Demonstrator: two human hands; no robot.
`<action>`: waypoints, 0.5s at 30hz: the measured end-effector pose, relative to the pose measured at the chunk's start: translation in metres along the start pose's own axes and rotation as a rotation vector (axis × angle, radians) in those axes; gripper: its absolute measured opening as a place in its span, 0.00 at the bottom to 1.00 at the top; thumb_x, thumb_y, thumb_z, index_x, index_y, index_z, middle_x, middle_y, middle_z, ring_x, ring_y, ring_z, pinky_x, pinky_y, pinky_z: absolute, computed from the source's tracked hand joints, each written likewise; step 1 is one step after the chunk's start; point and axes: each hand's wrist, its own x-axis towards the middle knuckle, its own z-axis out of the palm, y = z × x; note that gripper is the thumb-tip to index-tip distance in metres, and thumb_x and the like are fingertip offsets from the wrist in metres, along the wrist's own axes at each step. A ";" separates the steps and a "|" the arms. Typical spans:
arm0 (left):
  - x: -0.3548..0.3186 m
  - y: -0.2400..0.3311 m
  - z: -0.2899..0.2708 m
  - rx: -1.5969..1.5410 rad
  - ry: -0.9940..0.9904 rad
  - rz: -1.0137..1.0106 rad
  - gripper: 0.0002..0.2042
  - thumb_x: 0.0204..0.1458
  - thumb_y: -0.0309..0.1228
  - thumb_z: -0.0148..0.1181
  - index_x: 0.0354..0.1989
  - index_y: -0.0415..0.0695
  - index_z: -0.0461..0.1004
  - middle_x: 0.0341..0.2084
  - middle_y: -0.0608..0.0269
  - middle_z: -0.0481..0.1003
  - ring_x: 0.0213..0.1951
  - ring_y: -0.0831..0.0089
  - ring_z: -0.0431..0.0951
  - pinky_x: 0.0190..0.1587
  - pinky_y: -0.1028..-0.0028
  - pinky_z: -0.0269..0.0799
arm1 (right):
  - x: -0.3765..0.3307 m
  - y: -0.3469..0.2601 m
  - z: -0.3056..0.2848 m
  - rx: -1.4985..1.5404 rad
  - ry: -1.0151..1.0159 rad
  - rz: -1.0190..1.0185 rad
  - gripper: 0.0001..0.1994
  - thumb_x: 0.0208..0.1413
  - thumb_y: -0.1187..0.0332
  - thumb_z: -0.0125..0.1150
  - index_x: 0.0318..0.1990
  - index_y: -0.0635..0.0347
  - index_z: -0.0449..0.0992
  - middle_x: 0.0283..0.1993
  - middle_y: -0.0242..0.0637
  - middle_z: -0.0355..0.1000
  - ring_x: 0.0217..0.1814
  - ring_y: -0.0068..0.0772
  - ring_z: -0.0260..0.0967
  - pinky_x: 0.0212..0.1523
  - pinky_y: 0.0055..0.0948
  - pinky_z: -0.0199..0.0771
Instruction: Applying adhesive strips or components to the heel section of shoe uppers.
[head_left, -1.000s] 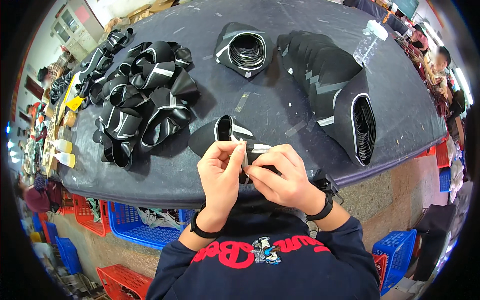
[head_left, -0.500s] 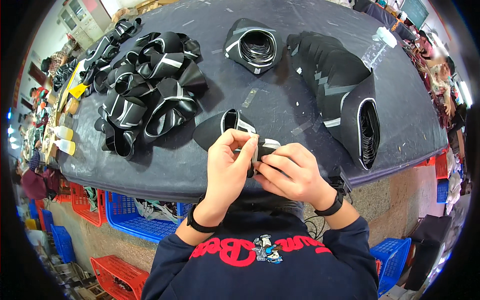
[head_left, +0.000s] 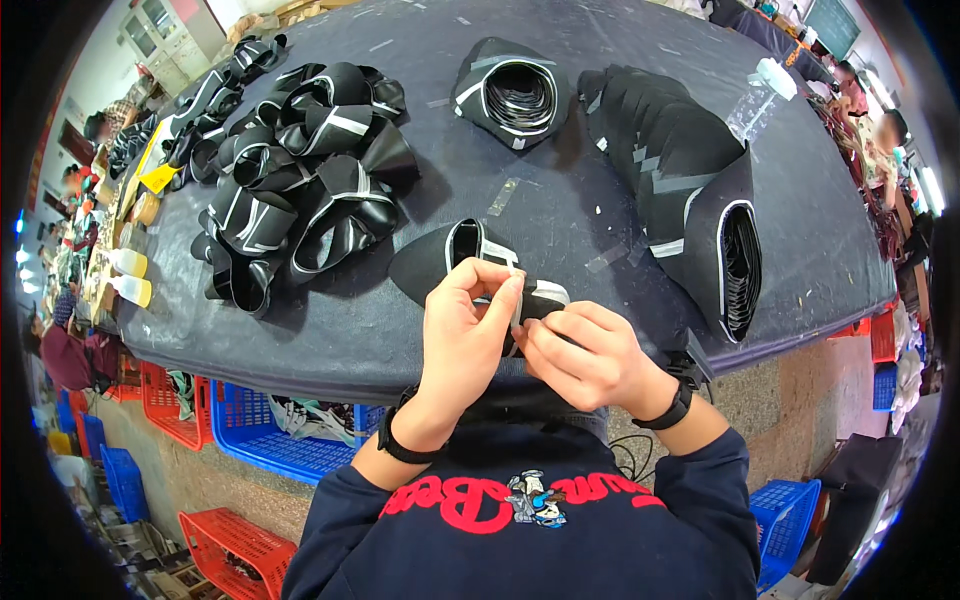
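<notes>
My left hand (head_left: 462, 335) and my right hand (head_left: 580, 352) meet at the near edge of the dark table (head_left: 330, 335). Together they pinch a short strip of grey tape (head_left: 518, 300), held upright between thumbs and fingertips. Just beyond the fingers lies a black neoprene sleeve with grey-taped edges (head_left: 440, 262), its open end facing up; my right hand rests on its near part. A black band sits on each wrist.
A loose heap of black sleeves with white trim (head_left: 300, 190) lies at left. A nested stack of black sleeves (head_left: 690, 190) lies at right, another bundle (head_left: 512, 85) at the far middle, a plastic bottle (head_left: 758, 90) beyond. Blue and red crates (head_left: 270, 435) stand under the table.
Both hands stay together at the table edge. The tape strip has turned more upright between the fingers, and the left fingers have shifted along it.
</notes>
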 end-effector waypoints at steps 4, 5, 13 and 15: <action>0.000 -0.001 0.000 0.038 0.005 -0.006 0.03 0.54 0.23 0.56 0.32 0.36 0.71 0.27 0.68 0.73 0.28 0.88 0.69 0.27 0.85 0.66 | -0.002 0.005 -0.005 0.019 -0.063 -0.058 0.09 0.28 0.74 0.61 0.23 0.66 0.75 0.29 0.33 0.68 0.34 0.30 0.68 0.34 0.28 0.73; 0.001 0.000 0.000 0.033 0.023 -0.006 0.03 0.55 0.24 0.55 0.32 0.36 0.71 0.26 0.68 0.73 0.28 0.88 0.69 0.27 0.85 0.66 | -0.003 0.005 -0.004 0.036 -0.082 -0.088 0.08 0.27 0.74 0.61 0.22 0.66 0.75 0.29 0.33 0.68 0.34 0.31 0.68 0.36 0.28 0.73; 0.006 0.007 -0.003 -0.015 0.012 0.030 0.03 0.56 0.25 0.54 0.34 0.39 0.71 0.25 0.71 0.72 0.21 0.92 0.63 0.20 0.89 0.55 | -0.004 0.000 -0.004 0.325 0.003 0.179 0.08 0.33 0.76 0.65 0.26 0.62 0.75 0.31 0.33 0.71 0.37 0.35 0.71 0.37 0.31 0.73; 0.006 0.008 -0.003 -0.046 -0.011 -0.010 0.03 0.56 0.25 0.55 0.34 0.39 0.71 0.26 0.71 0.72 0.22 0.92 0.64 0.20 0.89 0.55 | -0.002 -0.001 -0.005 0.373 0.083 0.287 0.10 0.33 0.79 0.65 0.28 0.61 0.75 0.31 0.34 0.71 0.34 0.35 0.70 0.35 0.30 0.72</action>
